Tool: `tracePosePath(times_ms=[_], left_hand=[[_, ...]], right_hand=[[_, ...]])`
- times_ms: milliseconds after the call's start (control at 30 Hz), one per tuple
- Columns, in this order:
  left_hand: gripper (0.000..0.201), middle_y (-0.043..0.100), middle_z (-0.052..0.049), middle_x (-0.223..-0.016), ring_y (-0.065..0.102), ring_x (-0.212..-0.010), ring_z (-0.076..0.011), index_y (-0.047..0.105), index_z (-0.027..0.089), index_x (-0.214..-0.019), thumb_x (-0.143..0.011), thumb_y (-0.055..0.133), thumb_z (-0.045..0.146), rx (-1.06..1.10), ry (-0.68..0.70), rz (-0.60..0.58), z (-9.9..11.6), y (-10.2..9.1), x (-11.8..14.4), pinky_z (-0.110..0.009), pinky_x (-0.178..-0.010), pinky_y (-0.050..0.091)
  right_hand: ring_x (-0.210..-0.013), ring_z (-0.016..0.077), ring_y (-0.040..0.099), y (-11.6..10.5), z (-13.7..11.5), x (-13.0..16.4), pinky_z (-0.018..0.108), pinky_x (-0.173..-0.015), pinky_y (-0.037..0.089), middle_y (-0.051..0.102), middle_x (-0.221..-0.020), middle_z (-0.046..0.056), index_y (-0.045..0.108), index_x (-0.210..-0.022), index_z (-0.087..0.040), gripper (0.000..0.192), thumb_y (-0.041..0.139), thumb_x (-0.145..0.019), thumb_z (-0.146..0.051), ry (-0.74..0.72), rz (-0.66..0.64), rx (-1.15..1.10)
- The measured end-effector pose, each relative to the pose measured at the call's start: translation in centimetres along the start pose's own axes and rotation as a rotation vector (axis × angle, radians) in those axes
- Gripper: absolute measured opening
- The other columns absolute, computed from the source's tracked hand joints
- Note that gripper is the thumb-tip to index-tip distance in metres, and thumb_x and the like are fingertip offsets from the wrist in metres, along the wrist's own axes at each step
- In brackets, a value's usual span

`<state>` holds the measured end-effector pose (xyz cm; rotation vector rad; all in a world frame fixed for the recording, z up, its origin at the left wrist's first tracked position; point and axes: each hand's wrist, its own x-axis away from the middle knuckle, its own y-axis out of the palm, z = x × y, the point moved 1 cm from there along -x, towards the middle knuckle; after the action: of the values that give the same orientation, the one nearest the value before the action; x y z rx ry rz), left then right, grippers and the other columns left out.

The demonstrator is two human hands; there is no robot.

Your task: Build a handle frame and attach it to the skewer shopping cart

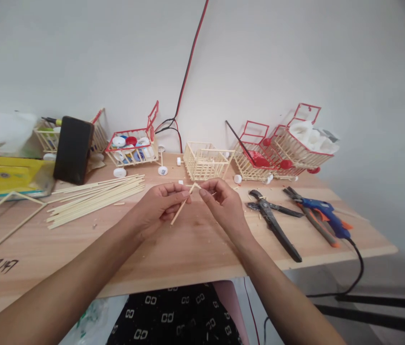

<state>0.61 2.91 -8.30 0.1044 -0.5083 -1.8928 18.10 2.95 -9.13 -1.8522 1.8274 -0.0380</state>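
Note:
Above the middle of the wooden table (174,258), my left hand (159,206) pinches a thin bamboo stick (180,211) that slants down to the left. My right hand (222,203) grips the stick's upper end with thumb and forefinger, right beside the left fingertips. Behind the hands stands a small unpainted stick basket (206,160). A loose bundle of long bamboo sticks (95,196) lies on the table to the left of my left hand.
Black scissors (272,220), pliers with orange grips (313,218) and a blue glue gun (326,215) lie at the right. Red-trimmed stick carts (285,151) and a cart with bottle caps (134,146) line the back wall. A dark phone (73,149) stands at left, near a yellow box (5,177).

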Motion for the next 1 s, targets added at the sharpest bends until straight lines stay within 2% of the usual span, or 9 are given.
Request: tracePosePath(times_ms=[233,533,1000], left_hand=[[0.02,0.06,0.001,-0.07,0.026,-0.041,0.0006,0.064,0.013,-0.08,-0.072,0.075,0.028,-0.044,0.023,0.002,0.07,-0.02,0.02,-0.017,-0.037,0.011],[0.024,0.062,0.0,-0.072,0.027,-0.04,-0.0001,0.063,0.014,-0.085,-0.071,0.075,0.029,-0.094,0.062,0.063,0.0,-0.03,-0.06,-0.018,-0.038,0.011],[0.023,0.062,0.001,-0.073,0.025,-0.04,-0.0004,0.063,0.015,-0.085,-0.074,0.073,0.032,-0.13,0.067,0.027,-0.16,-0.37,-0.24,-0.018,-0.038,0.012]], right_hand=[[-0.064,0.0127,0.052,-0.1,0.04,0.04,0.027,-0.059,0.041,0.063,-0.082,0.0,0.059,-0.088,-0.022,0.009,0.059,-0.084,-0.031,-0.016,0.011,0.001],[-0.068,0.0139,0.054,-0.18,0.05,0.27,0.027,-0.061,0.042,0.063,-0.082,0.001,0.059,-0.087,-0.022,0.009,0.059,-0.084,-0.031,-0.019,0.013,-0.014],[-0.065,0.013,0.051,-0.15,0.29,0.26,0.026,-0.06,0.04,0.061,-0.075,0.0,0.061,-0.083,-0.02,0.014,0.058,-0.086,-0.033,-0.032,0.033,-0.038]])
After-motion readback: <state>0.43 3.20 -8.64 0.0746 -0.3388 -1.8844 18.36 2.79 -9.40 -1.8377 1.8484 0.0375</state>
